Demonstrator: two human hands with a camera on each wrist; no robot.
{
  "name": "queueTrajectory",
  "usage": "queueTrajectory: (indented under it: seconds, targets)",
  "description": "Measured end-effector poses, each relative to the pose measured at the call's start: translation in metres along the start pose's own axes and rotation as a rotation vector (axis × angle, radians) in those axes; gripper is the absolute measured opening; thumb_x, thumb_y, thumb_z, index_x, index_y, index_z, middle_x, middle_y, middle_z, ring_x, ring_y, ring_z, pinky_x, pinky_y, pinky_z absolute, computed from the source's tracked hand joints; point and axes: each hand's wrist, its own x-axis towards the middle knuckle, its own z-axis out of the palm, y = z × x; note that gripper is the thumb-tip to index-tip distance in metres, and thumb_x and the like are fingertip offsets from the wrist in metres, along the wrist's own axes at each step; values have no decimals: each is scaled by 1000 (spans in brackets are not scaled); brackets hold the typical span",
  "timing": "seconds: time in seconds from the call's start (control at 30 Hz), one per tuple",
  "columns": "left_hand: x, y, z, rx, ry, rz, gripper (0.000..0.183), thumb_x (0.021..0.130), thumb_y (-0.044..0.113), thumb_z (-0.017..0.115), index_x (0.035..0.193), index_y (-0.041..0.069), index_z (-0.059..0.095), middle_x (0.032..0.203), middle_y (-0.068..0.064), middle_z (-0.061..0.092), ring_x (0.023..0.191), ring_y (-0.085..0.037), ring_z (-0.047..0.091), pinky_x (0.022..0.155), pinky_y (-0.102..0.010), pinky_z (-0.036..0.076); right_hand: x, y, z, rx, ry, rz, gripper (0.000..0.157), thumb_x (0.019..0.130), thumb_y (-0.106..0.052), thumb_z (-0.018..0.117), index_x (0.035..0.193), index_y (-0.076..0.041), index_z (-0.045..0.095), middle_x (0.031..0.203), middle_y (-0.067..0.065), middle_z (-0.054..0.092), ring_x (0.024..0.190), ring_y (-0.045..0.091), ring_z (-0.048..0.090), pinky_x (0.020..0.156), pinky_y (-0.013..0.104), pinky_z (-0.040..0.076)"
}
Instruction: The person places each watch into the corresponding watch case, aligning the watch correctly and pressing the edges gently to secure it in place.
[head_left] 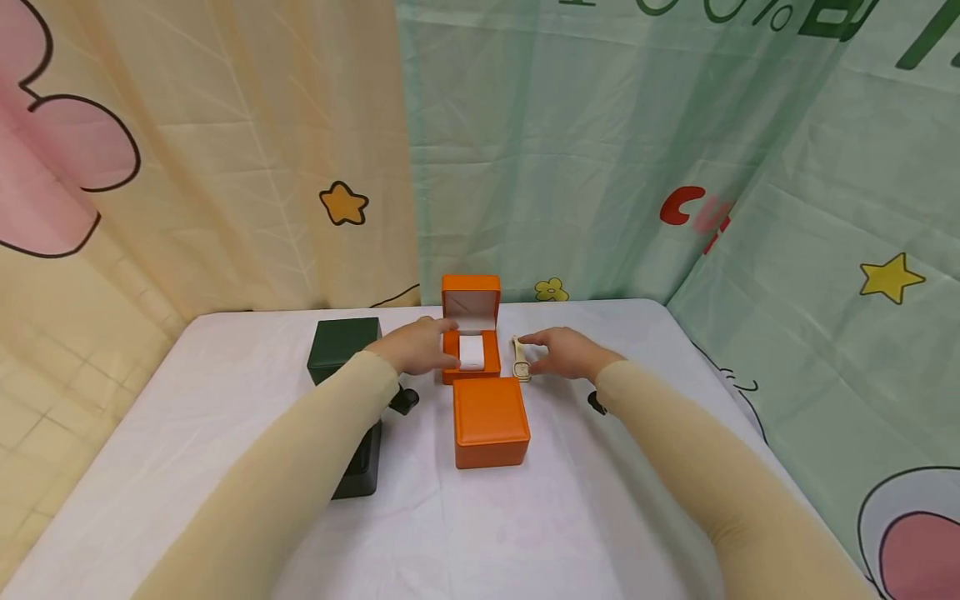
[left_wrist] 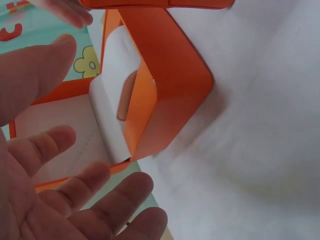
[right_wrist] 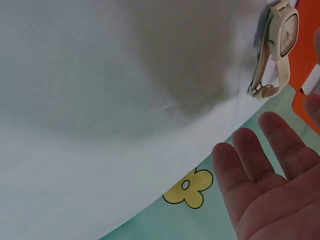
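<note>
An orange watch box (head_left: 492,360) stands at the back with its lid raised, and a white cushion (head_left: 471,352) sits inside. At its left side is my left hand (head_left: 420,344), fingers spread; the left wrist view shows them relaxed beside the box's wall (left_wrist: 175,95), gripping nothing. To the right of the box lies a cream wristwatch (head_left: 521,369), its strap buckled in a loop. My right hand (head_left: 570,352) reaches in from the right, fingertips close to the watch. In the right wrist view the visible fingers (right_wrist: 280,137) are straight and apart from the watch (right_wrist: 287,37).
A closed orange box (head_left: 491,417) stands in front of the open one. On the left are a dark green box (head_left: 341,342) and a black box (head_left: 363,467), both partly hidden by my left arm. A printed curtain (head_left: 600,167) hangs behind the white-covered table (head_left: 585,517).
</note>
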Motion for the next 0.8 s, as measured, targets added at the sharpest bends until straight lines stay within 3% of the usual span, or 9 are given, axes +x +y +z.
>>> queueTrajectory:
  seconds: [0.33,0.8]
  targets:
    - [20,-2,15,-15,10,-21,74,95,49,75,159,23,46,152,-20,47,121,-31,60,114,-51,49,5,4,11,-18,-19,11,63,94,-31,81,152,-28,58,155,9,57,145,32,49,125,53,37]
    - [28,0,21,-47,-16,-88,81,95,51,74,164,25,39,154,-23,44,122,-34,55,114,-51,48,10,10,20,-27,8,-40,56,93,-28,83,146,-23,65,150,9,62,143,33,52,125,51,37]
